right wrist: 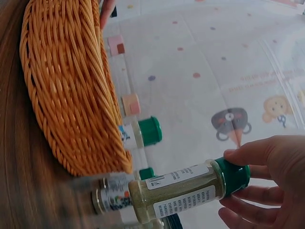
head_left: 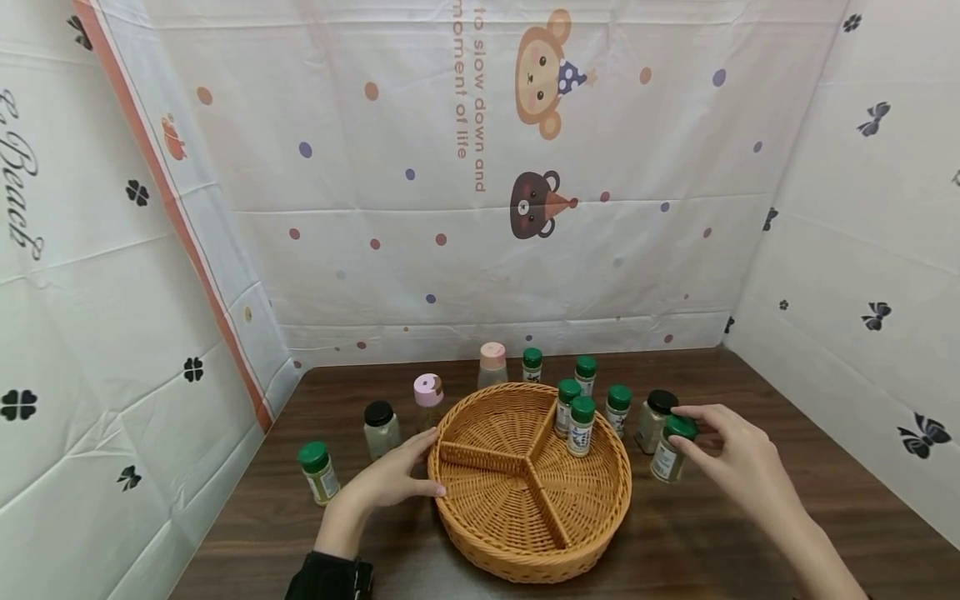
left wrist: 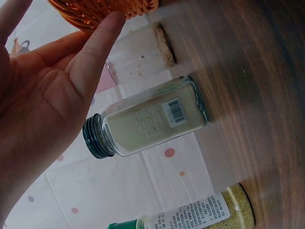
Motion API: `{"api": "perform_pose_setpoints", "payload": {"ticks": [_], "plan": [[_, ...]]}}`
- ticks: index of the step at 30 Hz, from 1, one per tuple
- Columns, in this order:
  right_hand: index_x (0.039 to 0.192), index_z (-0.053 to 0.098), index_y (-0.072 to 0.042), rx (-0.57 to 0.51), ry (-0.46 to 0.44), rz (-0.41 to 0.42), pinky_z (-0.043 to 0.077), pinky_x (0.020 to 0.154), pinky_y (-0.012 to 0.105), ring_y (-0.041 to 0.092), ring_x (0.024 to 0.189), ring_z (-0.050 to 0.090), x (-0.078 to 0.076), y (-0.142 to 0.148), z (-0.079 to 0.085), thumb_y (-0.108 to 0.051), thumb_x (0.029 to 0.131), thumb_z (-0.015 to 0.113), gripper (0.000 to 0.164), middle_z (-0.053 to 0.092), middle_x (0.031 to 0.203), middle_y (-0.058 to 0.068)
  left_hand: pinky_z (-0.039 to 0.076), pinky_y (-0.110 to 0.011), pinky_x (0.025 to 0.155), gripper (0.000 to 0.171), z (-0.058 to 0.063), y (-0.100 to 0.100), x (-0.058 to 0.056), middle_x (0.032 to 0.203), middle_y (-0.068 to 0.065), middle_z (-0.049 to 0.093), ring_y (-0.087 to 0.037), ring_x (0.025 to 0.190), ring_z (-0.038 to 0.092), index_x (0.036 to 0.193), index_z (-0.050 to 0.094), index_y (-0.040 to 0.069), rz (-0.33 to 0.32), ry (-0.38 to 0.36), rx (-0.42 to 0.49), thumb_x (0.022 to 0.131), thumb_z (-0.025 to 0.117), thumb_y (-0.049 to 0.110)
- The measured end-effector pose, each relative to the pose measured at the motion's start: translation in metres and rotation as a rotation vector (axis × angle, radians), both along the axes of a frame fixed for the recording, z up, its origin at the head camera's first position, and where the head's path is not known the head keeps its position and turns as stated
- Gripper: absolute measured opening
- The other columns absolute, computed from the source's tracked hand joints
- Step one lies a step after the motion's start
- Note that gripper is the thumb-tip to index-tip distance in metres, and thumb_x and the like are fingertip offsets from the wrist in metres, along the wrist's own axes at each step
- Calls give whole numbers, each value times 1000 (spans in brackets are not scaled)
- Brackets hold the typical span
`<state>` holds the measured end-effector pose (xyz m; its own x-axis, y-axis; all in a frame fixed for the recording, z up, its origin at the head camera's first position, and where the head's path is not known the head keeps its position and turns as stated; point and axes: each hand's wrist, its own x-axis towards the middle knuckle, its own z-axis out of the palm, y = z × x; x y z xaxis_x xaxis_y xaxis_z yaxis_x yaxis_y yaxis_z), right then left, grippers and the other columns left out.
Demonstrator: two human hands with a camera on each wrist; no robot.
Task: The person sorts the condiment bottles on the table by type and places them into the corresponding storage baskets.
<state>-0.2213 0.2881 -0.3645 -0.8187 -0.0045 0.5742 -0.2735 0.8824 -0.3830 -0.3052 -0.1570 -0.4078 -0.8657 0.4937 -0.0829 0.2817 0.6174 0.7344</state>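
Green-capped jar is R of the wicker basket, toward the worktop's R edge. Your R hand pinches its cap, fingers part-curled; can't tell if it's lifted. L hand, fingers loosely extended, touches the basket's L side. Looks like pick-up; next prob. needs a steady lift clearing the two jars inside.

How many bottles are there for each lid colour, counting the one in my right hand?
Green-lidded clear bottles: 7
Black-lidded clear bottles: 2
Pink-lidded clear bottles: 2
Total in sight: 11
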Motion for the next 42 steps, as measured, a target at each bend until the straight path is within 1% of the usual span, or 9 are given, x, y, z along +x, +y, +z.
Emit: {"api": "perform_pose_setpoints", "payload": {"ticks": [5, 8, 11, 15, 20, 23, 27, 36, 42], "plan": [[117, 71, -14, -1, -18, 27, 59, 65, 27, 17, 83, 72, -5, -12, 2, -22, 82, 82, 37, 71, 107, 6, 36, -63, 111, 90, 1, 0, 0, 162, -24, 25, -45, 138, 45, 155, 29, -1, 6, -3, 1, 86, 79, 28], [117, 71, -15, 0, -22, 42, 60, 65, 31, 19, 81, 72, -8, -18, 3, -22, 83, 81, 37, 71, 108, 6, 36, -62, 112, 90, 0, 0, 0, 162, -24, 25, -45, 138, 45, 155, 29, -1, 7, -5, 1, 86, 79, 28], [117, 71, -16, 7, -18, 60, 60, 66, 32, 17, 80, 72, -11, -23, 4, -21, 83, 81, 35, 71, 108, 5, 36, -62, 112, 91, 0, 1, -1, 162, -24, 26, -44, 138, 46, 155, 29, -1, 6, -5, -3, 86, 79, 28], [115, 71, -17, 29, 16, 68, 58, 63, 28, 14, 76, 70, -14, -27, 6, -21, 83, 81, 34, 71, 108, 3, 36, -61, 112, 91, -1, 1, -2, 162, -23, 25, -44, 138, 45, 156, 28, -1, -1, -6, 7, 86, 79, 28], [115, 71, -15, 18, 58, 93, 59, 66, 26, 18, 84, 69, -19, -34, 9, -16, 83, 81, 34, 70, 106, 2, 35, -61, 113, 91, 1, 1, -1, 163, -24, 25, -44, 139, 44, 156, 28, -1, -1, -12, 20, 86, 79, 27], [115, 70, -12, -6, 45, 120, 60, 69, 29, 19, 89, 67, -22, -38, 8, -14, 83, 80, 34, 70, 108, 3, 36, -62, 112, 90, 2, 0, 0, 162, -24, 25, -45, 138, 45, 156, 28, -1, -3, -11, 13, 86, 79, 27], [115, 70, -11, -7, 29, 133, 60, 70, 31, 17, 89, 67, -27, -45, 4, -13, 83, 80, 34, 70, 107, 3, 35, -62, 112, 90, 3, 0, 0, 162, -24, 25, -45, 139, 44, 156, 28, -1, -4, -11, 8, 87, 78, 27], [114, 70, -13, -19, 16, 170, 60, 70, 32, 19, 88, 68, -37, -58, -2, -11, 84, 79, 31, 70, 107, 3, 35, -62, 112, 89, 2, 1, 0, 163, -23, 25, -44, 139, 44, 156, 28, 0, 7, -21, 12, 87, 78, 27], [117, 69, -13, -8, -50, 192, 57, 65, 25, 15, 83, 68, -46, -60, -9, -9, 85, 78, 33, 69, 109, 5, 35, -62, 113, 89, 2, 1, 0, 163, -23, 24, -44, 139, 44, 156, 27, -1, -7, -22, 18, 88, 77, 27]]}}
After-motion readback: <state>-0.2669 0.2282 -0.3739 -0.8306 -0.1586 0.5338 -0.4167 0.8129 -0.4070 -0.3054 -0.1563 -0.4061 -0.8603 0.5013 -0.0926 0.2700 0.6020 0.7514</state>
